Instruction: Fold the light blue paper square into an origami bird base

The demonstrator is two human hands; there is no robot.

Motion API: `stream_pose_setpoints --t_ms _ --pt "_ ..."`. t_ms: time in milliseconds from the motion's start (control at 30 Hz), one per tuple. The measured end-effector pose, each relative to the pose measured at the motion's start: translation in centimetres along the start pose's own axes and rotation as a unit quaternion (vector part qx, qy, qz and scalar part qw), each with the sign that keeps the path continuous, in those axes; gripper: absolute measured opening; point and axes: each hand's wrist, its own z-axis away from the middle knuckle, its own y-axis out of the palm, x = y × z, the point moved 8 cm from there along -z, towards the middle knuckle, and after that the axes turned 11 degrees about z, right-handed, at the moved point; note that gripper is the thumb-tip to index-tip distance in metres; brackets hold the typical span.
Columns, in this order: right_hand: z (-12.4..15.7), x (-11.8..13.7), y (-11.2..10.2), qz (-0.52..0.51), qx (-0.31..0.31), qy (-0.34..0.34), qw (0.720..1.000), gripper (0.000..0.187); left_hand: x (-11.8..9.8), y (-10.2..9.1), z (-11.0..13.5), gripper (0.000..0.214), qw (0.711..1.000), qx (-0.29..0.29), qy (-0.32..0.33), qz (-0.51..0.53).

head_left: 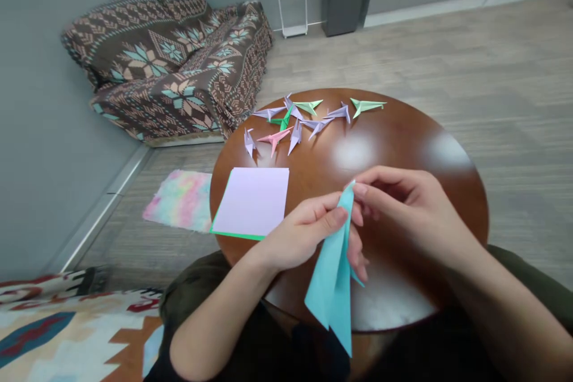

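A folded sheet of turquoise origami paper (333, 280) hangs between my hands over the front of the table, its wide end with loose flaps pointing down towards me. My left hand (313, 227) is closed on its middle, thumb on top and fingers behind. At the narrow upper tip, my right hand (403, 203) pinches the paper between thumb and forefinger. To the left of my hands lies a stack of square paper (255, 200), lilac on top with a green edge showing underneath.
Several folded paper cranes stand at the table's far side, among them a pink crane (275, 138) and a pale green crane (366, 106). The round brown table (403, 131) is glossy. Beyond it are a covered sofa (179, 65) and a fluffy pastel rug (181, 200).
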Motion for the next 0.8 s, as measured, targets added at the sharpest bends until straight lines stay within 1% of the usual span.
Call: stream_pose_setpoints --t_ms 33,100,233,333,433,600,700,800 --pt "-0.07 -0.11 0.17 -0.020 0.005 0.005 1.000 0.022 -0.02 0.06 -0.01 0.033 1.000 -0.001 0.001 -0.006" --pt "-0.09 -0.23 0.17 -0.032 -0.008 0.011 0.999 0.019 -0.14 0.08 -0.09 0.031 1.000 -0.009 0.006 -0.017" --pt "-0.03 -0.23 0.03 -0.024 -0.038 0.011 0.999 0.014 -0.26 -0.06 -0.20 0.029 0.998 -0.034 0.015 -0.051" --pt "-0.09 -0.15 -0.16 -0.013 -0.057 0.002 0.998 0.014 -0.16 -0.16 -0.15 0.035 0.996 -0.049 0.024 -0.076" --pt "-0.10 -0.23 -0.38 -0.007 -0.078 0.000 0.997 0.014 0.09 -0.14 -0.17 0.039 0.996 -0.059 0.030 -0.067" --pt "-0.01 -0.80 -0.24 -0.023 -0.082 0.017 0.996 0.014 0.54 -0.32 -0.34 0.037 0.996 -0.084 0.027 -0.027" --pt "0.03 -1.05 -0.22 -0.021 -0.085 0.022 0.996 0.014 0.48 -0.22 -0.41 0.036 0.996 -0.077 0.028 -0.038" --pt "0.01 -1.10 -0.23 -0.011 -0.094 0.019 0.995 0.015 0.22 -0.28 -0.37 0.036 0.994 -0.083 0.034 -0.066"
